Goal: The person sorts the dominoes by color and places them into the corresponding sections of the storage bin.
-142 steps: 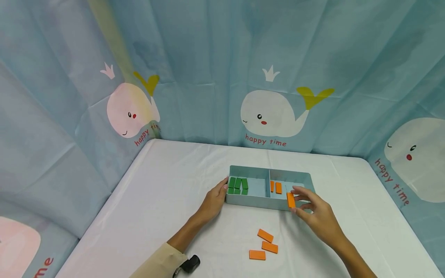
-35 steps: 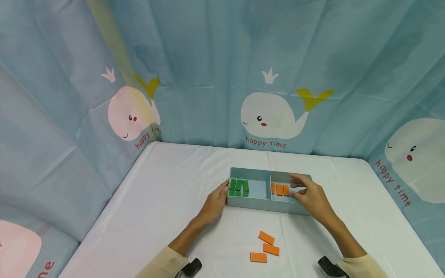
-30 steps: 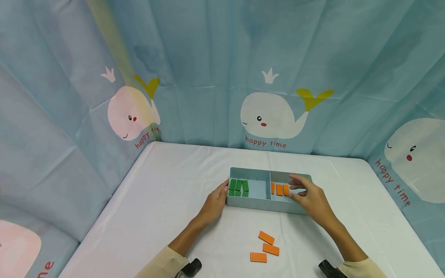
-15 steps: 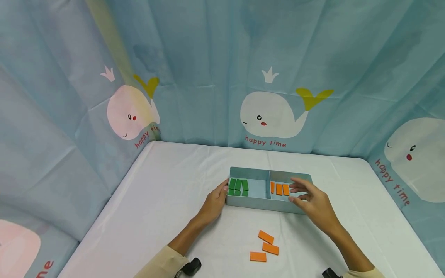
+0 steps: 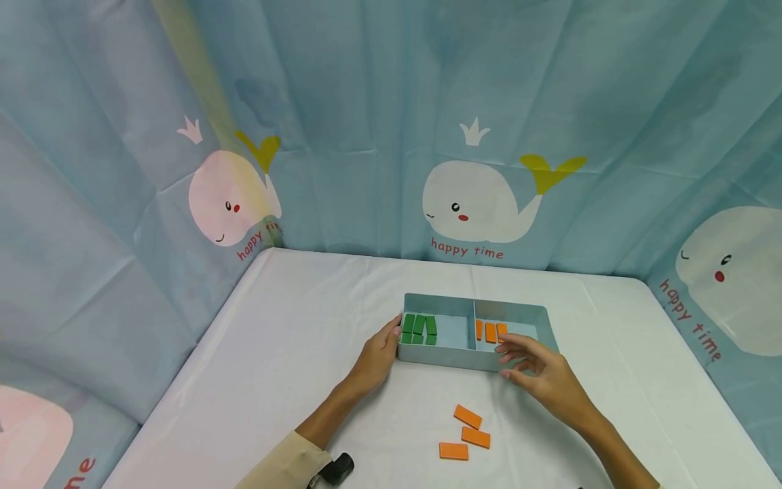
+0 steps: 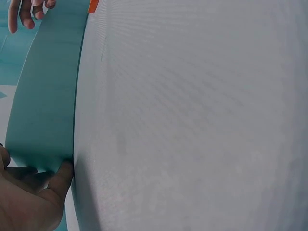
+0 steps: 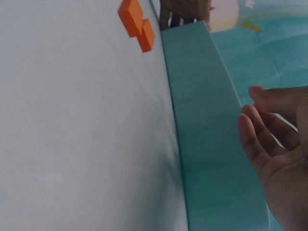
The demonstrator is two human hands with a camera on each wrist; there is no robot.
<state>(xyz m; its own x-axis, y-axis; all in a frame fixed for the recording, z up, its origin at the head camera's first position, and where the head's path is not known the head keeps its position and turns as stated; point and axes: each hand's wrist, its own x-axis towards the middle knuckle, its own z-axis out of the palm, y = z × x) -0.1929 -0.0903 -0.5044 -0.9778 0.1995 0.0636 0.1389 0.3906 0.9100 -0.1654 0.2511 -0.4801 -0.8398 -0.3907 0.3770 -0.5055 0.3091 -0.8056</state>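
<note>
A shallow blue-green box (image 5: 449, 356) with a divider lies lengthwise on the white table. My left hand (image 5: 374, 356) grips its left end; in the left wrist view the thumb (image 6: 61, 180) presses near the bottom corner. Several green domino-like blocks (image 5: 419, 324) lie in the left compartment. Three orange blocks (image 5: 491, 333) stand in a row in the right compartment, beside the divider. My right hand (image 5: 544, 373) hovers over the box's near wall with loosely bent fingers and nothing between them. Three more orange blocks (image 5: 454, 451) lie on the table in front.
The white cloth-covered table (image 5: 305, 299) reaches back to a blue curtain (image 5: 354, 136) printed with whales. A black device (image 5: 338, 468) sits at the left sleeve (image 5: 287, 462). The box's near wall (image 7: 211, 120) rises beside the right fingers in the right wrist view.
The orange block that my right hand pinched earlier now stands third in the right compartment's row. The emptied right hand has drawn back toward the near wall. The left hand stays put.
</note>
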